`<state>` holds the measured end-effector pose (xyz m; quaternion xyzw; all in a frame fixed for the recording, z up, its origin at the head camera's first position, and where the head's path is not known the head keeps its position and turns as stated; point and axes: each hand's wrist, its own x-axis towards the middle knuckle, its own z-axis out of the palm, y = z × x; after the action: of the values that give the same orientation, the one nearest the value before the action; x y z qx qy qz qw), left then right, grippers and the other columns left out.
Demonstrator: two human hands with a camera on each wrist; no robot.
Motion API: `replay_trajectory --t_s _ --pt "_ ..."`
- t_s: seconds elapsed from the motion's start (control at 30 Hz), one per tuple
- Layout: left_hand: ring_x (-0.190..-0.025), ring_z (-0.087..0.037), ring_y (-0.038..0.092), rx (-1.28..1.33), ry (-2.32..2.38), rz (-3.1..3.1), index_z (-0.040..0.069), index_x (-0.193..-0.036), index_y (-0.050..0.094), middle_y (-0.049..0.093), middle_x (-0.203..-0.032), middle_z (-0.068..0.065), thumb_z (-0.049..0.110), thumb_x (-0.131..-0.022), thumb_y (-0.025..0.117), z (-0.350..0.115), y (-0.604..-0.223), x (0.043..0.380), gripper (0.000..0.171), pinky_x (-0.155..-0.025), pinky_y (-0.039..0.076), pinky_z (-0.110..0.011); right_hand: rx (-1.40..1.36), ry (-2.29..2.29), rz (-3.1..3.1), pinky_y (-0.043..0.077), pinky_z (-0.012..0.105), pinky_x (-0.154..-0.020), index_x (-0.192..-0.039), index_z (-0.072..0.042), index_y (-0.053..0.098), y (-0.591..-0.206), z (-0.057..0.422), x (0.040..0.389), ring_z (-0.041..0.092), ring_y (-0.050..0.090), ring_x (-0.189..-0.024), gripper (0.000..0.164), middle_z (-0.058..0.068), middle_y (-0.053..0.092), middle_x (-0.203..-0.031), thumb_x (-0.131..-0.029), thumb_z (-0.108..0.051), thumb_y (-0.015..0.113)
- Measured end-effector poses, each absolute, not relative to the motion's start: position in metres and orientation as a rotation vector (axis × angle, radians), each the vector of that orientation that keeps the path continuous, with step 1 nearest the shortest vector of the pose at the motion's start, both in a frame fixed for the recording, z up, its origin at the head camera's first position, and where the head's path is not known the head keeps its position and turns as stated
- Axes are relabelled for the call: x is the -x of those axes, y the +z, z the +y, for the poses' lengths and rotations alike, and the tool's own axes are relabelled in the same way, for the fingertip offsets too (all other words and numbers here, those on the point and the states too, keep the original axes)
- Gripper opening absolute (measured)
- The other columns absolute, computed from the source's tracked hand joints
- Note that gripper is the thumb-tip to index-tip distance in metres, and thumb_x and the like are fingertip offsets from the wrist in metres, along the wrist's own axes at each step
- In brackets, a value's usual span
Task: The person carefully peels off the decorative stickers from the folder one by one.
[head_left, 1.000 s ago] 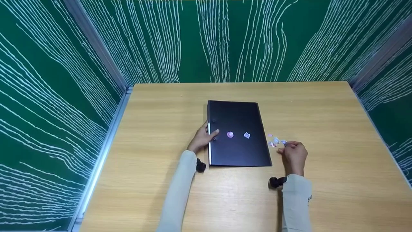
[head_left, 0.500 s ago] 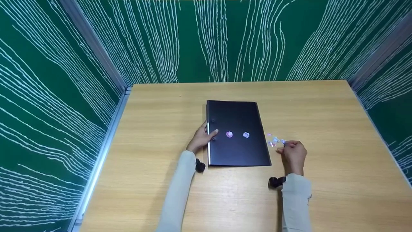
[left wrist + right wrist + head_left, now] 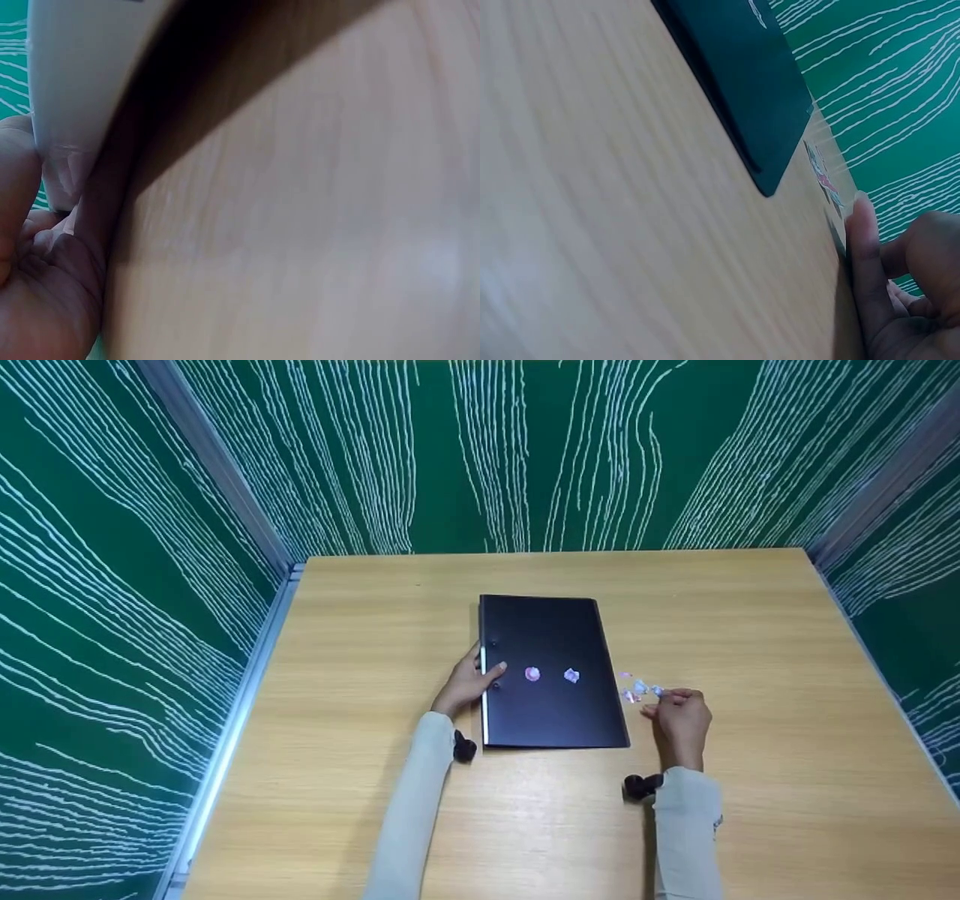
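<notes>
A black file folder (image 3: 551,712) lies on the table with a pale strip along its left edge. Two small stickers, one pink and round (image 3: 532,673) and one purple (image 3: 571,675), sit side by side on its cover. My left hand (image 3: 466,684) grips the left edge, thumb on top and fingers underneath; the left wrist view shows the folder's pale edge (image 3: 86,82) between thumb and fingers. Just right of the folder, my right hand (image 3: 684,724) pinches a small bluish sticker (image 3: 657,690) at its fingertips. Several loose stickers (image 3: 639,687) lie beside those fingertips.
The wooden table (image 3: 540,825) carries the folder and stickers. Green panels (image 3: 442,457) with wavy white lines stand along its back and sides, joined by grey metal posts (image 3: 217,457). A small black camera (image 3: 643,787) sits at the right wrist.
</notes>
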<state>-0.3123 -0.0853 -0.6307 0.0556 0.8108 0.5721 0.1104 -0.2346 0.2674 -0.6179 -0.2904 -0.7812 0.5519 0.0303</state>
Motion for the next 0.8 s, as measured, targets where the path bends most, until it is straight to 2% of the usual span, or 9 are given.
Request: replay_trajectory --t_s 0.13,0.3,0.53,0.67,0.8 --pt "-0.124 -0.019 0.061 -0.146 1.680 2.380 0.024 -0.160 0.021 0.052 -0.150 -0.010 0.032 -0.098 0.063 -0.0850 -0.6265 0.3095 0.075 -0.110 0.045 -0.036 0.908 1.735 -2.380 0.058 0.018 -0.064 -0.130 0.005 0.044 -0.6175 0.2661 0.2345 -0.003 0.064 -0.055 0.034 0.014 0.060 -0.114 -0.100 -0.013 0.044" --pt "-0.122 -0.016 0.062 -0.142 1.665 2.379 0.028 -0.160 0.020 0.052 -0.149 -0.009 0.035 -0.097 0.063 -0.0866 -0.6292 0.3115 0.076 -0.109 0.046 -0.035 0.928 1.771 -2.317 0.058 0.020 -0.064 -0.127 0.004 0.046 -0.6184 0.2641 0.2350 0.000 0.065 -0.056 0.031 0.012 0.060 -0.107 -0.101 -0.012 0.045" --pt "-0.125 -0.020 0.060 -0.157 1.682 2.366 0.025 -0.160 0.021 0.050 -0.150 -0.012 0.034 -0.097 0.063 -0.0869 -0.6286 0.3104 0.076 -0.107 0.048 -0.035 0.957 1.924 -2.159 0.059 0.022 -0.065 -0.123 0.000 0.042 -0.6177 0.2626 0.2347 0.003 0.064 -0.058 0.024 0.006 0.053 -0.103 -0.101 -0.009 0.044" --pt "-0.120 -0.019 0.063 -0.152 1.695 2.357 0.026 -0.160 0.021 0.052 -0.149 -0.012 0.034 -0.097 0.063 -0.0870 -0.6280 0.3107 0.076 -0.103 0.051 -0.034 0.964 1.995 -2.099 0.059 0.022 -0.067 -0.120 -0.004 0.041 -0.6155 0.2632 0.2346 0.004 0.064 -0.059 0.021 0.003 0.050 -0.100 -0.100 -0.008 0.041" --pt "-0.109 -0.020 0.069 -0.167 1.726 2.330 0.025 -0.160 0.019 0.056 -0.146 -0.013 0.031 -0.098 0.063 -0.0856 -0.6267 0.3103 0.076 -0.094 0.056 -0.033 1.000 1.937 -2.145 0.058 0.020 -0.065 -0.119 -0.007 0.042 -0.6153 0.2654 0.2346 0.003 0.065 -0.058 0.019 -0.002 0.058 -0.088 -0.099 -0.009 0.041"
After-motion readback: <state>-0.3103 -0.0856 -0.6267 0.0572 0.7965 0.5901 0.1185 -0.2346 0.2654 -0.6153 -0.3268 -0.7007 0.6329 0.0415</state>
